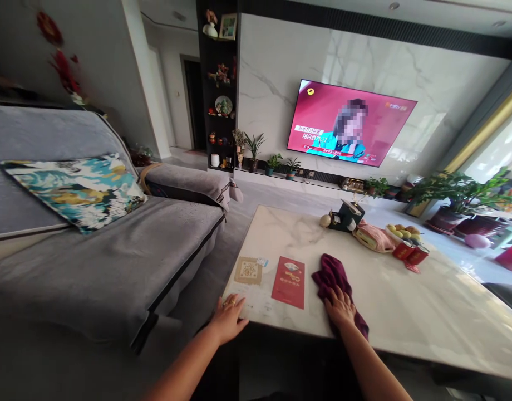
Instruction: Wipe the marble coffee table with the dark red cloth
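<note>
My right hand [340, 309] lies on a crumpled dark purple cloth [333, 270] near the front edge of the marble-patterned table [410, 312]. Its fingers are spread over the top of the cloth, which sticks out beyond the fingertips and beside the wrist. At the table's near left corner rests my left hand [229, 318], open, fingers apart, with a ring on one finger. Between the two hands lies a flat red card [289, 282] with gold print. A tan square mat [248, 270] with a white pattern is just beyond my left hand.
Farther back on the table stand a dark tissue box [346, 216], a basket with a pink cloth [375, 236], a fruit bowl [404, 231] and red cans [417, 255]. A grey sofa [164, 239] is at the left. A television [348, 122] hangs on the far wall.
</note>
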The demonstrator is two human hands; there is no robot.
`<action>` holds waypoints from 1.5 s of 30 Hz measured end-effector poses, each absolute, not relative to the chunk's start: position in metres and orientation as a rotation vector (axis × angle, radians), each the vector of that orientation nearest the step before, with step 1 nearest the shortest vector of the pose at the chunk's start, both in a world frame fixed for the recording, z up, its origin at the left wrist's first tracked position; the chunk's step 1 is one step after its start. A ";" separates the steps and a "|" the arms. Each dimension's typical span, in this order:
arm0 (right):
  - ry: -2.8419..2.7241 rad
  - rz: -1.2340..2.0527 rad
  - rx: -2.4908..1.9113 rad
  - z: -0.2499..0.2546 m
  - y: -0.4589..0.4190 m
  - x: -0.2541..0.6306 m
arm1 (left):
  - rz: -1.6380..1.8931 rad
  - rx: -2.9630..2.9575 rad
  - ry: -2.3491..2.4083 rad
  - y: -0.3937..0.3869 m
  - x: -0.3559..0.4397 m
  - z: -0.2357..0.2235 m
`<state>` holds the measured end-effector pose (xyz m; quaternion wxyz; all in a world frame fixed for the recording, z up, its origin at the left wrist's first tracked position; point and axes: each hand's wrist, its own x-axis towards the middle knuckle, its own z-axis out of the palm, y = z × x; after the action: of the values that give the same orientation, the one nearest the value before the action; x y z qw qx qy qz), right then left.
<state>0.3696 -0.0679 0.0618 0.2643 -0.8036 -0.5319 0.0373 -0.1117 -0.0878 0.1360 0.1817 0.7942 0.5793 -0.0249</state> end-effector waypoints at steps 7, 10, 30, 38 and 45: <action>-1.797 0.231 -2.219 0.085 -0.063 0.269 | 0.310 2.351 1.801 -0.174 -0.135 0.108; -1.867 0.224 -2.253 0.094 -0.069 0.244 | 0.389 2.355 1.826 -0.172 -0.134 0.105; -2.269 0.226 -1.907 0.107 -0.028 0.202 | 0.323 2.233 1.778 -0.152 -0.123 0.130; -2.273 0.313 -1.842 0.108 0.002 0.197 | 0.330 2.179 1.792 -0.151 -0.122 0.128; -2.258 0.384 -1.835 0.111 0.023 0.185 | 0.359 2.170 1.790 -0.150 -0.123 0.124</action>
<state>0.1848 0.0226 0.1111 0.1030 -0.6219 -0.7653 0.1302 -0.1232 -0.1500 0.1238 0.1523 0.7563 0.6239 0.1252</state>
